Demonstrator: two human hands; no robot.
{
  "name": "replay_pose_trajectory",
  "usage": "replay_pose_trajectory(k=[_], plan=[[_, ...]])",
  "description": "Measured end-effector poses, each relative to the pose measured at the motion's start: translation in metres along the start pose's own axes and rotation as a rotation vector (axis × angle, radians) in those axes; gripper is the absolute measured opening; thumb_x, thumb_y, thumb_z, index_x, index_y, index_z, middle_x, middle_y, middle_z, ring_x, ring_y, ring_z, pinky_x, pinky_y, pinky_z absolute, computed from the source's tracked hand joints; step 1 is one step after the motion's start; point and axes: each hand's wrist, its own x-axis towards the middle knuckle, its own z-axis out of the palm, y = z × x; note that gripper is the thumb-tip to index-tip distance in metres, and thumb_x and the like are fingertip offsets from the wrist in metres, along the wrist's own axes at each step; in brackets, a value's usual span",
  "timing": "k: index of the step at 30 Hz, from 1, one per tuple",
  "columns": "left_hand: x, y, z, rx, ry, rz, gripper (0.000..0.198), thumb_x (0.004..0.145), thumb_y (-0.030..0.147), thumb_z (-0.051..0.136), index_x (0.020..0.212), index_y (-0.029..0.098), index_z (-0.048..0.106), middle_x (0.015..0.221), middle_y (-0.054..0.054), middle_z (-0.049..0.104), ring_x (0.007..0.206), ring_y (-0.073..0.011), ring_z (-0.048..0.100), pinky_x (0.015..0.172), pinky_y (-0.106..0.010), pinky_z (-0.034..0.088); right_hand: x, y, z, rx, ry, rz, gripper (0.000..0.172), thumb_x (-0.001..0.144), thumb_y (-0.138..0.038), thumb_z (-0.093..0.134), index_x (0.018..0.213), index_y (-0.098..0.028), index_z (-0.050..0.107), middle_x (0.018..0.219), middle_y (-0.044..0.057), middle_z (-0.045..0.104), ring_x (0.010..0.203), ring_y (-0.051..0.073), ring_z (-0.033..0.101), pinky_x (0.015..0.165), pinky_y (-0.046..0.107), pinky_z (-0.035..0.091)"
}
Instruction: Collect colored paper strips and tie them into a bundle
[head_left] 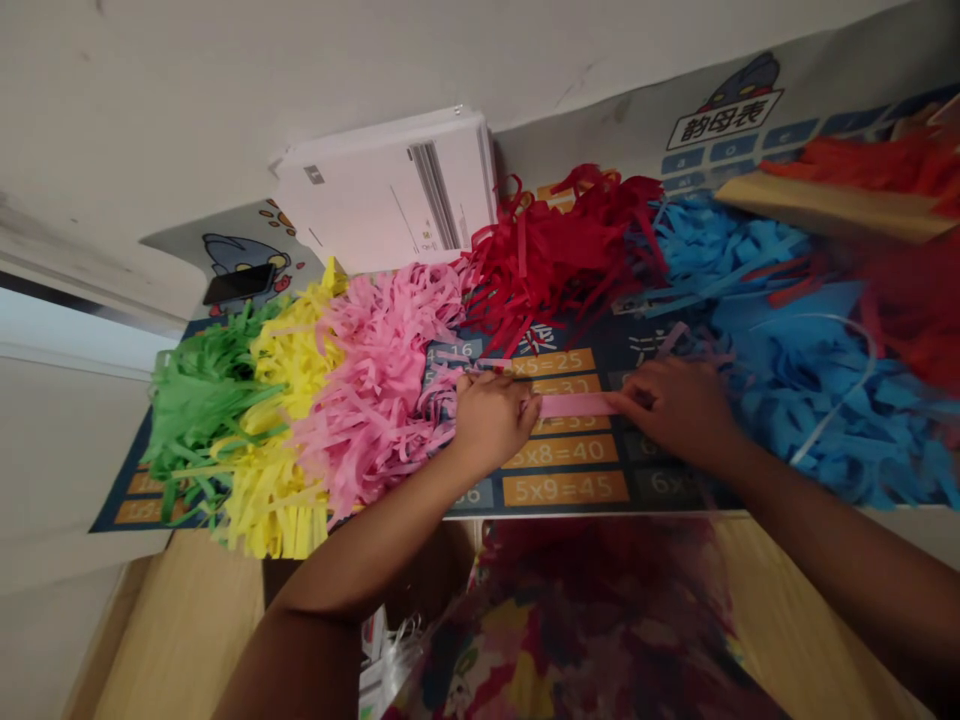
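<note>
My left hand (pixel 491 420) pinches one end of a flat pink paper strip (pixel 576 405), and my right hand (pixel 679 405) holds its other end with the fingertips. The strip lies stretched between them on a dark blue multiplication-table mat (pixel 566 485). Fringed pink paper strips (pixel 375 380) sit just beyond my left hand, with yellow strips (pixel 289 400) and green strips (pixel 206 400) further left. Blue strips (pixel 795 370) lie to the right of my right hand, and a red tangle (pixel 559 250) lies above the mat's middle.
A stack of white paper (pixel 386 190) and a black phone (pixel 238 284) lie beyond the strips. A tan cardboard piece (pixel 832 205) rests at upper right among orange-red strips. Below the mat's edge are a wooden surface (pixel 810 600) and a multicoloured cloth (pixel 577 620).
</note>
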Motion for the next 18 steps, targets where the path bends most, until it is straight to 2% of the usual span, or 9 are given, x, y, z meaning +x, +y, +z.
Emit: replay_pose_trajectory(k=[3,6,8,9,14,18], plan=[[-0.002,-0.001,-0.001,0.052,0.079,0.073,0.016,0.092,0.034,0.06,0.087,0.021,0.068,0.092,-0.007,0.072,0.09,-0.0256,0.06,0.078,-0.041,0.035,-0.002,-0.005,-0.006,-0.061,0.051,-0.019,0.029,0.092,-0.036,0.057,0.069,-0.02,0.064,0.073,0.005,0.068,0.075,0.023,0.058,0.07,0.037,0.026],[-0.003,0.001,-0.009,0.154,0.079,0.402,0.017,0.097,0.025,0.054,0.108,0.023,0.066,0.109,-0.007,0.07,0.105,-0.0255,0.056,0.09,-0.043,0.035,-0.005,-0.018,-0.016,-0.161,0.075,-0.279,0.018,0.093,-0.019,0.053,0.085,-0.02,0.069,0.092,0.007,0.073,0.09,0.025,0.058,0.081,0.041,0.027],[-0.002,0.004,-0.015,0.209,0.017,0.579,0.019,0.099,0.022,0.049,0.107,0.023,0.066,0.102,-0.005,0.071,0.105,-0.0247,0.054,0.094,-0.044,0.033,-0.006,-0.026,-0.02,-0.184,0.036,-0.461,0.021,0.094,-0.016,0.05,0.087,-0.019,0.07,0.093,0.008,0.073,0.09,0.024,0.058,0.085,0.043,0.026],[-0.001,0.007,-0.018,0.23,-0.003,0.61,0.02,0.099,0.023,0.048,0.104,0.021,0.067,0.097,-0.006,0.071,0.104,-0.0248,0.054,0.095,-0.045,0.033,-0.005,-0.028,-0.021,-0.192,0.018,-0.51,0.022,0.094,-0.017,0.05,0.086,-0.019,0.07,0.089,0.008,0.072,0.086,0.023,0.058,0.085,0.042,0.026],[0.006,0.017,-0.019,0.269,0.023,0.587,0.025,0.094,0.032,0.05,0.088,0.015,0.068,0.083,-0.01,0.068,0.097,-0.0277,0.054,0.096,-0.051,0.034,0.007,-0.024,-0.016,-0.242,-0.009,-0.554,0.021,0.091,-0.016,0.052,0.078,-0.015,0.068,0.075,0.007,0.069,0.072,0.019,0.056,0.081,0.039,0.026],[0.01,0.016,-0.014,0.272,0.068,0.547,0.021,0.092,0.029,0.053,0.085,0.017,0.068,0.081,-0.009,0.068,0.094,-0.0272,0.055,0.095,-0.052,0.033,0.014,-0.023,-0.018,-0.214,-0.013,-0.465,0.017,0.089,-0.02,0.056,0.078,-0.015,0.068,0.076,0.007,0.069,0.072,0.019,0.057,0.079,0.038,0.026]])
